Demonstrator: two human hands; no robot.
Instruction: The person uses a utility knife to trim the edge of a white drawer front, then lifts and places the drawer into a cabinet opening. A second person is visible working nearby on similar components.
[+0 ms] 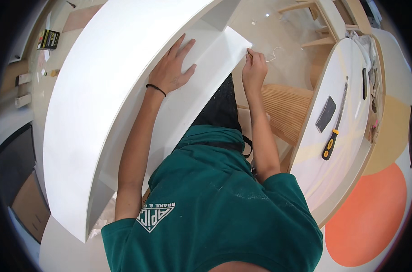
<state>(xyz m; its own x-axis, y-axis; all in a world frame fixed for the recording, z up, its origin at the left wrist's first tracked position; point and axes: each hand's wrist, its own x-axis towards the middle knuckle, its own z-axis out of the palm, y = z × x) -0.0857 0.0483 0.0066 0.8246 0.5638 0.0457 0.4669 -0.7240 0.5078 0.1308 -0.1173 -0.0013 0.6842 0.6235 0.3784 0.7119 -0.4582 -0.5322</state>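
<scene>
Hands first, in the one head view: your left hand (pixel 172 68) lies flat with fingers spread apart, pressed on the inner white panel (pixel 201 68) of the big curved white cabinet piece (pixel 92 99), a black band on its wrist. Your right hand (pixel 253 68) is bunched at the far corner edge of that same panel, fingertips (pixel 250 54) pinched together on something small and thin; whether it is a tool or a scrap you cannot tell from here, though a pale wisp of thread or shaving (pixel 275 53) curls just beyond the panel's corner. That panel runs slantwise inside the curved piece, from near your chest up to the corner your right hand works. By the look of it, you are trimming or cleaning the panel's edge while the flat hand steadies it. The next move seems to call for keeping the left palm firm and drawing the pinched fingers along the edge with small, even pressure. Well to the right of the panel, a second white rounded bench (pixel 351 63) carries a dark flat scraper (pixel 326 113) and, just beside it, a long saw with a yellow and black handle (pixel 336 119), both untouched. Ribbed wooden sheeting (pixel 285 109) lies between the panel and that bench.
</scene>
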